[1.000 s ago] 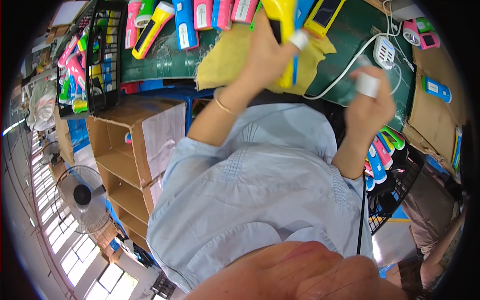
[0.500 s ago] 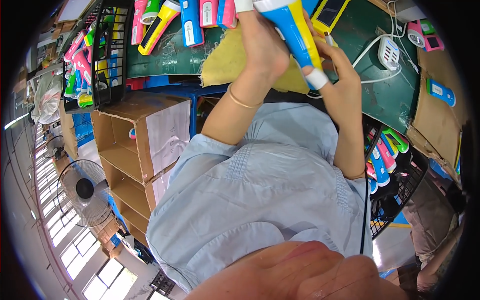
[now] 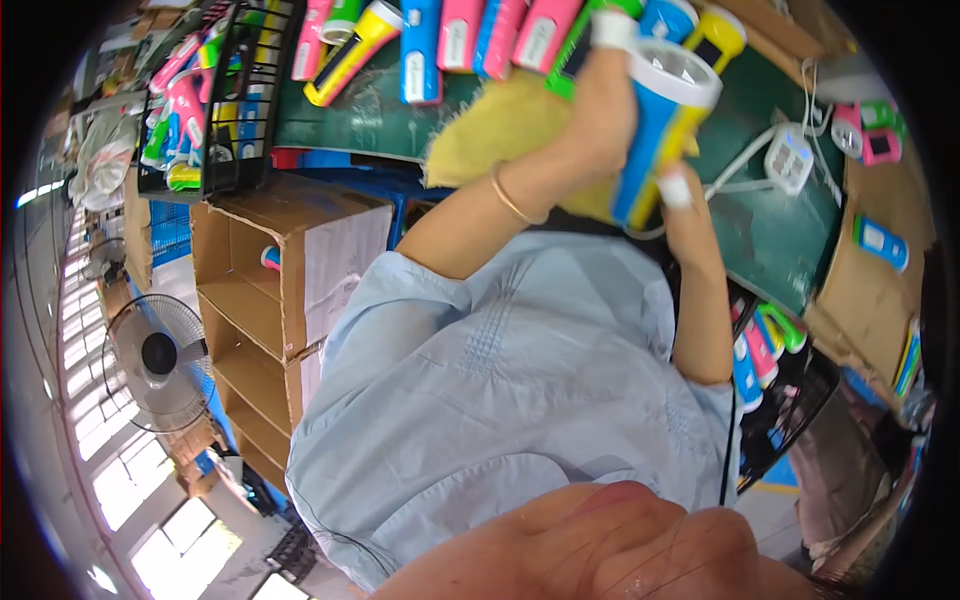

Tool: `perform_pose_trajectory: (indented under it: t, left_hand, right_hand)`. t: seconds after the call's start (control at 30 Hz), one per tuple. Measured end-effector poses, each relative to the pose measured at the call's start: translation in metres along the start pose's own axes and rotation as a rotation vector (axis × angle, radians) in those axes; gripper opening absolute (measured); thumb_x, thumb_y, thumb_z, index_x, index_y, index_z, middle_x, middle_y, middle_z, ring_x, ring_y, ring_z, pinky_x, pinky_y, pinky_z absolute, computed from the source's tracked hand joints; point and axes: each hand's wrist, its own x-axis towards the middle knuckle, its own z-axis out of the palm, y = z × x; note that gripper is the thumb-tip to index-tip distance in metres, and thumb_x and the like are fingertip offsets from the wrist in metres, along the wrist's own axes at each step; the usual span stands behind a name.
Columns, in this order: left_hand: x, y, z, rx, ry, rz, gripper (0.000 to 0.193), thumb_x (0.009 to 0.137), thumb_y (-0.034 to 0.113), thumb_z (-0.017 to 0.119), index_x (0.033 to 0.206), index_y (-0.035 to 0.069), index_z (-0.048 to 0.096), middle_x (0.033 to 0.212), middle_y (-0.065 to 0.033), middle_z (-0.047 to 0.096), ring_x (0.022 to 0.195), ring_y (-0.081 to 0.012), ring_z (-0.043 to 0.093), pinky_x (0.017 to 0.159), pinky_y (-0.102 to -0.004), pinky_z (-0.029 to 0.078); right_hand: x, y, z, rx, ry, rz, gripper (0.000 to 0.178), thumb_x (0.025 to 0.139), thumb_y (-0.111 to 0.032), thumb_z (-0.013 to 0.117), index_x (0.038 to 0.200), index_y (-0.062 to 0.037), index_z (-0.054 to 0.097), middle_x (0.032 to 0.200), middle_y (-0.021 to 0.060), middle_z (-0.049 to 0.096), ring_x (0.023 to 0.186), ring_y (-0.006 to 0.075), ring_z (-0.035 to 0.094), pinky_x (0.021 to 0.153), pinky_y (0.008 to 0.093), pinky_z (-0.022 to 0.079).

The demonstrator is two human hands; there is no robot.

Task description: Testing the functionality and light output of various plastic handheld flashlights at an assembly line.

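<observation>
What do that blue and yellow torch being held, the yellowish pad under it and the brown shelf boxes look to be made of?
The blue and yellow torch looks like moulded plastic: bright flat colour, a smooth, slightly glossy shell. The yellowish pad seems to be cloth or foam, matte with a ragged, fuzzy edge; which one is unclear. The brown shelf boxes look like cardboard: dull brown, thin folded walls and flaps.

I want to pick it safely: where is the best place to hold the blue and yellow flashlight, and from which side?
Probably the straight body of the blue and yellow flashlight, below its wide round head, coming from the side. The head flares wider than the body, so a wrap there should not slip. Both hands, left hand and right hand, already hold it there.
</observation>
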Motion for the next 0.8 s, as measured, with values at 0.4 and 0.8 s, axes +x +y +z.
perform_pose_trajectory:
  t: [0.4,0.8]
  left_hand:
    - [0.32,0.193,-0.288,1.697,0.831,0.437,0.05,0.079,0.042,0.054,0.094,-0.005,0.061,0.09,-0.0271,0.062,0.087,-0.0406,0.061,0.079,-0.0449,0.047]
    - [0.253,0.2,-0.166,1.707,0.54,0.932,0.037,0.076,0.008,0.06,0.11,-0.001,0.049,0.096,-0.0263,0.054,0.087,-0.0433,0.054,0.076,-0.0467,0.045]
  right_hand:
    - [-0.06,-0.092,-0.28,0.244,0.967,-0.418,0.046,0.085,-0.038,0.06,0.112,-0.0016,0.051,0.097,0.0088,0.059,0.087,0.0202,0.057,0.075,0.0346,0.05]
    - [-0.018,-0.125,-0.059,-0.085,0.432,-0.524,0.037,0.087,-0.012,0.047,0.118,0.0061,0.051,0.075,0.0059,0.054,0.064,0.0126,0.053,0.058,0.0214,0.043]
